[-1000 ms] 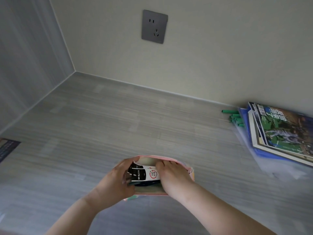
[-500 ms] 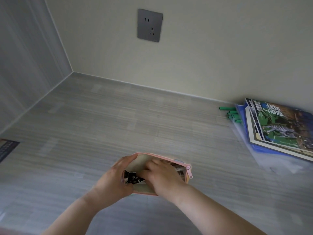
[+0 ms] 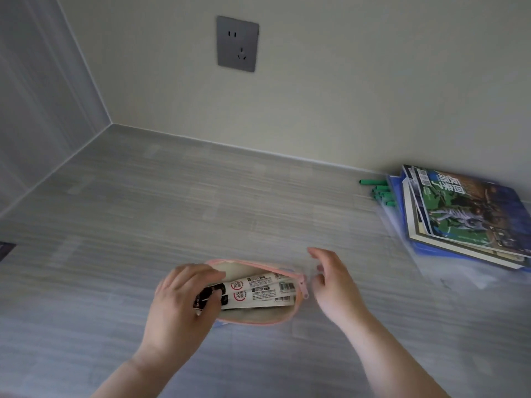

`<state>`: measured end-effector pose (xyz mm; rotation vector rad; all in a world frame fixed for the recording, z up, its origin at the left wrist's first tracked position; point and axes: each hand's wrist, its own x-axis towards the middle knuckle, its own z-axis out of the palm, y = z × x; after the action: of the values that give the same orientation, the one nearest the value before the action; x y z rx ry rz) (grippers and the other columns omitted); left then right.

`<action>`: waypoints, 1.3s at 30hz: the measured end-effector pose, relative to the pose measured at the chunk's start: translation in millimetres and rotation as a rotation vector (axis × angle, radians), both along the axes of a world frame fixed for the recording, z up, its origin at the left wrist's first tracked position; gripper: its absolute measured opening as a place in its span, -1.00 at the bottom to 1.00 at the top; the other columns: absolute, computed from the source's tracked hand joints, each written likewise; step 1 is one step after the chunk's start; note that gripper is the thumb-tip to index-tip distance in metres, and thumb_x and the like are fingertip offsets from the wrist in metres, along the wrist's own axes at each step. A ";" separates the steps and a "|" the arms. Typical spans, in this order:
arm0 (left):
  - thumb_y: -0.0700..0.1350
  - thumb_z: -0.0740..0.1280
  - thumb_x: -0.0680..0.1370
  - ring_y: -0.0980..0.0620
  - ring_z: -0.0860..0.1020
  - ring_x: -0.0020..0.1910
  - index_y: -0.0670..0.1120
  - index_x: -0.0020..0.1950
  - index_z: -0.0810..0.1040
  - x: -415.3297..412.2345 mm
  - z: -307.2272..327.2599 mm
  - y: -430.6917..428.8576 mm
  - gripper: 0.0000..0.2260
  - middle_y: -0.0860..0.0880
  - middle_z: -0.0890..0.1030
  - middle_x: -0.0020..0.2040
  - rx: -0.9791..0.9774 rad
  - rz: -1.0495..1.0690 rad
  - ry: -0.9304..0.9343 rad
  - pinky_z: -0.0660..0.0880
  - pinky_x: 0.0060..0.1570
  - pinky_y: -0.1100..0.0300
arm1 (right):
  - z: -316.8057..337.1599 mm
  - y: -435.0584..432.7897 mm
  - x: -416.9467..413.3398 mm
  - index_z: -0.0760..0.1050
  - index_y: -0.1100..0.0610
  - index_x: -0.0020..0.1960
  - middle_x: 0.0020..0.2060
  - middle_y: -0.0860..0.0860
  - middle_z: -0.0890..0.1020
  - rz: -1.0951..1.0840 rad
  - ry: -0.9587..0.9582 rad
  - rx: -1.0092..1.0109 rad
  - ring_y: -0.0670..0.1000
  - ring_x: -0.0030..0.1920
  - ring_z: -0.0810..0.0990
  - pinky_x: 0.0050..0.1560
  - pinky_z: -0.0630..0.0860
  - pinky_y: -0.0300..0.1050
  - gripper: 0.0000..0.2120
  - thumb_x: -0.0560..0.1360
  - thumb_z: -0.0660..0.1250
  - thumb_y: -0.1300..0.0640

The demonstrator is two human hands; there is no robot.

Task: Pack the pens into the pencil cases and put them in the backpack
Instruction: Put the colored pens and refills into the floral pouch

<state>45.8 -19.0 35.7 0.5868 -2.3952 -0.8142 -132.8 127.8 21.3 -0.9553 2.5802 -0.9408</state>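
pencil case (image 3: 253, 314), judged soft and light, was laid open on the grey surface (image 3: 201, 214), pens (image 3: 258, 291) tucked inside. their dark end was gripped by the left hand (image 3: 178, 305); the right hand (image 3: 330, 282) was spread, empty, beside the zip pull (image 3: 305, 291). the limp cloth was judged best held at both ends.

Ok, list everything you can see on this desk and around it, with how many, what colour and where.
pencil case: one, pink, unzipped, front middle of the desk
pen packs: at least two, white with black ends, inside the pencil case
green pens: a bunch, count unclear, far right, beside the magazines
magazines: a stack, green and dark top cover, far right
blue folder: one, under the magazines
wall socket: one, grey, back wall
dark object: one, left edge, cut off
desk: one, grey woodgrain
left hand: holds the pencil case's left end
right hand: open, right of the zipper
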 end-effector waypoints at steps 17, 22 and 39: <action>-0.14 0.38 0.32 0.00 0.63 -0.34 -0.02 -0.30 0.65 -59.5 -8.8 71.6 -0.94 -0.03 0.69 -0.36 -0.024 0.106 -0.346 0.45 -0.32 0.25 | -20.0 9.1 6.5 0.62 0.05 0.03 -0.06 0.10 0.64 0.382 0.034 -0.044 0.08 -0.06 0.58 -0.11 0.42 -0.18 -0.80 0.44 0.36 0.05; -0.04 0.09 0.21 0.07 0.52 -0.62 -0.05 -0.56 0.53 -60.7 2.3 77.2 -0.74 0.00 0.57 -0.61 -0.241 0.077 -0.454 0.33 -0.54 0.31 | -18.3 10.8 5.6 0.61 0.06 0.00 -0.05 0.08 0.65 0.440 0.137 0.004 0.07 0.01 0.56 -0.05 0.41 -0.10 -0.77 0.48 0.28 -0.04; -0.12 0.30 0.24 -0.28 0.56 -0.28 -0.26 -0.46 0.59 -31.6 0.3 35.8 -0.79 -0.27 0.63 -0.32 0.037 0.438 -0.190 0.46 -0.21 -0.04 | -20.5 57.9 -23.8 0.60 0.09 -0.36 -0.42 -0.08 0.69 0.230 0.353 -0.063 -0.12 -0.37 0.59 -0.43 0.40 -0.30 -0.95 0.23 0.41 0.11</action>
<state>14.2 16.7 36.0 1.1977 -2.2872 -0.6317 -156.6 185.6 0.7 -1.5189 2.6454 -0.8590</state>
